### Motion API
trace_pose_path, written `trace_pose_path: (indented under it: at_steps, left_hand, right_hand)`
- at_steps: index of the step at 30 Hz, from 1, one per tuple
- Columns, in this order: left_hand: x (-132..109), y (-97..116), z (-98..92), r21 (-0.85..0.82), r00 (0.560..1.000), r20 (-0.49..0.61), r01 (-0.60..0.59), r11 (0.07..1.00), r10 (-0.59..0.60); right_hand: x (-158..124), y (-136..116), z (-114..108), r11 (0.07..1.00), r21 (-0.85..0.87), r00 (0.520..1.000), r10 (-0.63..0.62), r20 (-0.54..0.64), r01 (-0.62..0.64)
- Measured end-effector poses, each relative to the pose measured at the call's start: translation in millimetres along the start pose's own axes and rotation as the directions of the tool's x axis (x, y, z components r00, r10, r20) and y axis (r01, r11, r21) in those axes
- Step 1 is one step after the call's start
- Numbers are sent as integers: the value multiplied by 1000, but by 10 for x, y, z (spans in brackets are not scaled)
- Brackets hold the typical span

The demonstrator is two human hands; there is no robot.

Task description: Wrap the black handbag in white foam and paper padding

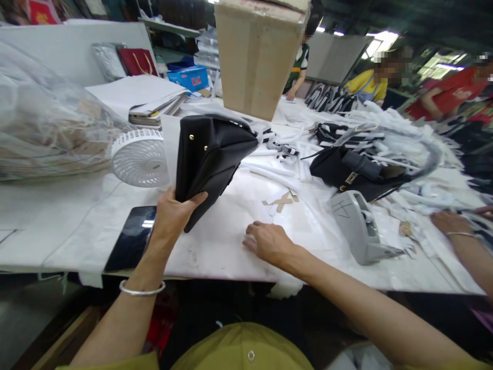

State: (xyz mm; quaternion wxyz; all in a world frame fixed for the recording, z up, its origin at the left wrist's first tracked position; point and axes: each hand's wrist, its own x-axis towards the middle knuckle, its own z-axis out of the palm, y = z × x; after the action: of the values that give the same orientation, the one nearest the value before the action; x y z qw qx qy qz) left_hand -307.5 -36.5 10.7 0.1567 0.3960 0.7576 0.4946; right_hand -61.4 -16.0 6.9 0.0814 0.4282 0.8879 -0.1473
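My left hand (173, 213) grips the lower edge of a black leather handbag (210, 154) and holds it lifted and tilted above the white table (69, 226). Gold studs show on the bag's side. My right hand (267, 241) rests knuckles-up on the table just right of the bag, fingers curled with something small and white at the fingertips that I cannot make out. A silver bangle sits on my left wrist.
A small white fan (140, 156) and a dark tablet (133, 236) lie left of the bag. A tall cardboard box (258, 56) stands behind. Another black handbag (354, 172), a grey tape dispenser (360, 226) and piles of white paper strips lie right. A co-worker's hand (450, 222) reaches in at right.
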Motion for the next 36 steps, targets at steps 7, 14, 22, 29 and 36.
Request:
trace_pose_path:
  at_steps: [7, 14, 22, 29, 36]
  left_hand:
    - [7, -14, 3, -57, 999, -20, -26, 998, 25]
    - [-5, -29, 20, -76, 999, -26, -34, 997, 32]
    - [-66, 24, 37, 28, 998, -19, -67, 997, 68]
    - [-381, -64, 165, 280, 891, 107, -453, 846, 442]
    - [-637, -430, 386, 221, 317, 395, -944, 245, 862]
  right_hand:
    - [-444, 135, 19, 875, 483, 995, -79, 62, 39]
    - [-483, 539, -31, 822, 562, 962, 220, -163, -93]
    - [35, 385, 437, 977, 22, 957, -201, -210, 211]
    - [265, 572, 406, 972, 18, 883, -207, -420, 236]
    - [-1026, 679, 798, 896, 21, 811, -393, -433, 445]
